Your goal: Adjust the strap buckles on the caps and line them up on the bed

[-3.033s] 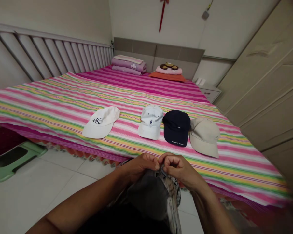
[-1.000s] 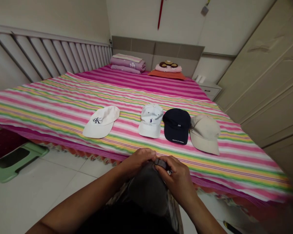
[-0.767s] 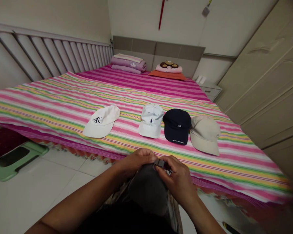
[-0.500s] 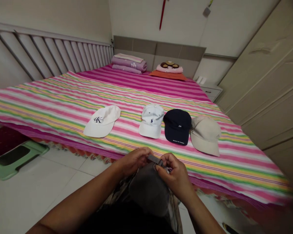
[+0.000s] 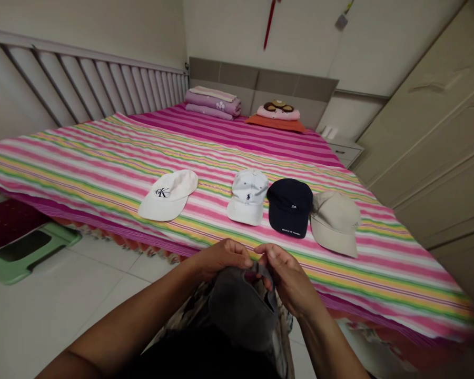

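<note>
A dark grey baseball cap [image 5: 239,308] is held close to my body, its back opening and strap [image 5: 265,275] turned up. My left hand [image 5: 225,259] pinches the cap's rear edge beside the strap. Fingers of my right hand [image 5: 285,271] close round the strap on the other side. Beyond my hands, on the bed, lie a white cap with CK lettering [image 5: 168,196], a white cap with a small dark logo [image 5: 248,197], a navy cap [image 5: 290,207] and a beige cap [image 5: 335,222]. The last three sit side by side.
A striped sheet [image 5: 102,158] covers the bed, with folded purple bedding [image 5: 213,103] and a pink folded item [image 5: 278,113] by the headboard [image 5: 225,73]. A green stool [image 5: 27,252] stands at left, a wardrobe [image 5: 430,121] at right.
The strap was stretched level between my hands; now it curves upward and the cap's back opening shows. My right hand has shifted its fingers on it. The view has moved slightly.
</note>
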A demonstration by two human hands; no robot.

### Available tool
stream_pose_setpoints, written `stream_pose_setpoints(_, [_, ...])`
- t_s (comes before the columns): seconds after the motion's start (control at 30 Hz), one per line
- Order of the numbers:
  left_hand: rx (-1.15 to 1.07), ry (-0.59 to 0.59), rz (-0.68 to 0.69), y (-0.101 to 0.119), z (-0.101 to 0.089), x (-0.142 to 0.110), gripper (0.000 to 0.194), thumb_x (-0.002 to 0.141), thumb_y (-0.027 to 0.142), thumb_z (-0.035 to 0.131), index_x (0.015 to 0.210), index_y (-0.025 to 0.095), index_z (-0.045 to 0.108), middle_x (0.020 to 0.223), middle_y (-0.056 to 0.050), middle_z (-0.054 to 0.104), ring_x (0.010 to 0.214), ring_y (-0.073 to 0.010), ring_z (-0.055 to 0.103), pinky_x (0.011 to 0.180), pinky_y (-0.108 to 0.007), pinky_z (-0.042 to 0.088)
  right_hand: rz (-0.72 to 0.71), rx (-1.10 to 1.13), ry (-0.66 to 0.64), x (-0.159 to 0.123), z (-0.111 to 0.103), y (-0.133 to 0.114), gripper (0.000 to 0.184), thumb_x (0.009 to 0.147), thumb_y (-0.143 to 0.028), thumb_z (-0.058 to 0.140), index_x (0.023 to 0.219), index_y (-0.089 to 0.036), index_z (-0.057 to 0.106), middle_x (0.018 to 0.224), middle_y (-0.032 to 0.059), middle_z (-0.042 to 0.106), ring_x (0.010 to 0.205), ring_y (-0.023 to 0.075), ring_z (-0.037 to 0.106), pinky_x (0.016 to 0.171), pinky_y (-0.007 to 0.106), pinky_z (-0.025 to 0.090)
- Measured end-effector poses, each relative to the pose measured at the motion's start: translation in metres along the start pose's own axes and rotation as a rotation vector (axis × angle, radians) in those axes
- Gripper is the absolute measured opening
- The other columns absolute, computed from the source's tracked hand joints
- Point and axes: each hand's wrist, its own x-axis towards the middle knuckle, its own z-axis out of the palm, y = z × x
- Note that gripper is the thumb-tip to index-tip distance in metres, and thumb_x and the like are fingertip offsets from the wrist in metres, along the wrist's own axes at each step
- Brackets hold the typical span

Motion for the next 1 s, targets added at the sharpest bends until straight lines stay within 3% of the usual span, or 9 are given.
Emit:
stream_pose_setpoints(0.1, [0.012, 0.061, 0.002, 0.002, -0.001, -0.001, 0.019, 0.054, 0.023, 0.073, 0.059, 0.009, 0.061, 0.048, 0.001, 0.056, 0.039, -0.0046, 0.045, 0.041, -0.016, 0.031, -0.027, -0.01, 0.003, 0.0, 0.001, -0.001, 0.031, 0.075, -0.048, 0.054, 0.086, -0.019, 0.055, 0.059, -0.0038, 0.051, 0.038, 0.0055, 0.037, 0.038, 0.018, 0.023])
stream_pose_setpoints(0.2, [-0.008, 0.043, 0.045, 0.002, -0.003, -0.002, 0.018, 0.056, 0.022, 0.072, 0.06, 0.01, 0.06, 0.051, -0.001, 0.058, 0.043, -0.007, 0.05, 0.046, -0.018, 0.036, 0.0, -0.014, -0.022, 0.002, 0.0, -0.001, 0.032, 0.074, -0.048, 0.056, 0.087, -0.019, 0.056, 0.061, -0.0031, 0.052, 0.041, 0.007, 0.041, 0.039, 0.018, 0.028])
stream_pose_setpoints(0.37, [-0.087, -0.016, 0.143, 0.014, -0.011, -0.006, 0.016, 0.062, 0.024, 0.066, 0.062, 0.01, 0.056, 0.055, -0.006, 0.062, 0.053, -0.015, 0.058, 0.054, -0.024, 0.043, 0.079, -0.082, -0.199, 0.008, -0.012, 0.006, 0.034, 0.076, -0.048, 0.052, 0.082, -0.016, 0.06, 0.059, -0.0005, 0.056, 0.05, 0.0101, 0.047, 0.048, 0.021, 0.036])
stream_pose_setpoints(0.47, [-0.126, 0.022, 0.21, 0.026, -0.018, -0.009, 0.018, 0.064, 0.025, 0.065, 0.062, 0.011, 0.056, 0.054, -0.006, 0.061, 0.053, -0.0154, 0.058, 0.054, -0.025, 0.044, 0.143, -0.069, -0.28, 0.013, -0.021, 0.013, 0.032, 0.068, -0.045, 0.063, 0.07, -0.014, 0.06, 0.058, -0.001, 0.055, 0.049, 0.009, 0.045, 0.047, 0.02, 0.034])
stream_pose_setpoints(0.6, [-0.127, 0.055, 0.21, 0.035, -0.028, -0.013, 0.019, 0.065, 0.026, 0.065, 0.061, 0.008, 0.058, 0.053, -0.006, 0.059, 0.049, -0.0136, 0.056, 0.051, -0.024, 0.044, 0.162, 0.059, -0.339, 0.016, -0.025, 0.019, 0.035, 0.055, -0.042, 0.073, 0.074, -0.015, 0.06, 0.062, 0.001, 0.06, 0.054, 0.0134, 0.053, 0.054, 0.025, 0.041])
stream_pose_setpoints(0.77, [-0.181, 0.026, 0.182, 0.045, -0.041, -0.024, 0.015, 0.065, 0.021, 0.065, 0.063, 0.007, 0.062, 0.055, -0.004, 0.059, 0.048, -0.0093, 0.054, 0.052, -0.019, 0.042, 0.011, 0.13, -0.145, 0.021, -0.015, 0.011, 0.039, 0.054, -0.052, 0.068, 0.075, -0.021, 0.06, 0.066, 0.0046, 0.065, 0.064, 0.0223, 0.062, 0.061, 0.034, 0.046])
stream_pose_setpoints(0.93, [-0.179, -0.134, 0.137, 0.049, -0.053, -0.038, 0.037, 0.054, 0.032, 0.072, 0.078, 0.004, 0.066, 0.07, -0.011, 0.065, 0.063, -0.0179, 0.061, 0.06, -0.026, 0.046, -0.071, 0.14, 0.031, 0.026, 0.001, -0.008, 0.045, 0.048, -0.064, 0.064, 0.071, -0.026, 0.061, 0.065, 0.0035, 0.066, 0.072, 0.0261, 0.064, 0.068, 0.039, 0.048])
stream_pose_setpoints(1.0, [-0.194, -0.102, 0.157, 0.037, -0.056, -0.037, 0.037, 0.052, 0.032, 0.074, 0.077, 0.006, 0.065, 0.07, -0.01, 0.065, 0.062, -0.0183, 0.061, 0.062, -0.028, 0.046, -0.096, 0.172, 0.077, 0.03, 0.006, -0.015, 0.045, 0.046, -0.065, 0.065, 0.071, -0.027, 0.062, 0.07, 0.0029, 0.068, 0.076, 0.0263, 0.064, 0.072, 0.04, 0.048])
